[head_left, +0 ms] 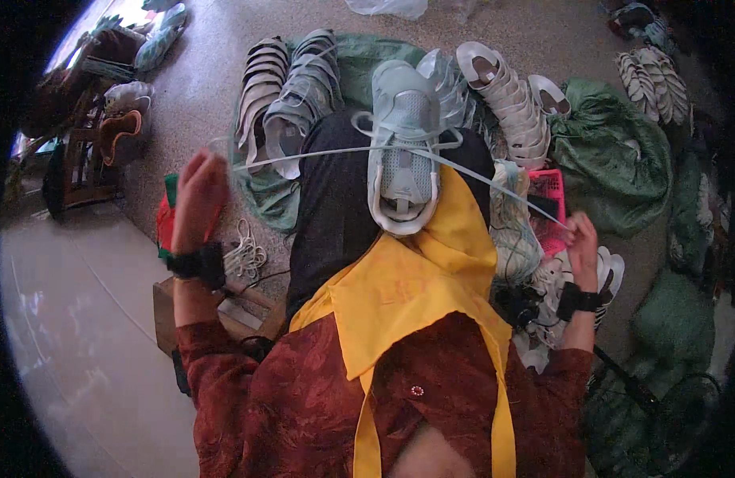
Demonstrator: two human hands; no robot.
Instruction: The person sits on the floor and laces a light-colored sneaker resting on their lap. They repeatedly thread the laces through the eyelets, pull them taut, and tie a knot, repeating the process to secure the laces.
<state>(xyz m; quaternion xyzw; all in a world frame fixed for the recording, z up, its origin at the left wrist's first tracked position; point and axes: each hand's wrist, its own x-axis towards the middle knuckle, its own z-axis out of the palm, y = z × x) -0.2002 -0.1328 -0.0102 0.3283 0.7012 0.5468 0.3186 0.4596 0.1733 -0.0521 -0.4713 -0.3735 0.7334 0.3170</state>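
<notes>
A pale grey-green shoe upper rests across my lap, its heel opening toward me and its toe pointing away. From its eyelets a thin whitish shoelace stretches out to both sides, pulled nearly straight. My left hand, raised out to the left, is closed around one end. Off to the right, the fingers of my right hand pinch the other end. A small loop of lace stands out at each side of the upper. Under it are my dark trousers and a yellow apron.
Stacked shoe uppers lie beyond my knees on a green sheet, with another stack to the right. A bulging green sack and a pink basket are at the right. Bundled laces lie at the left.
</notes>
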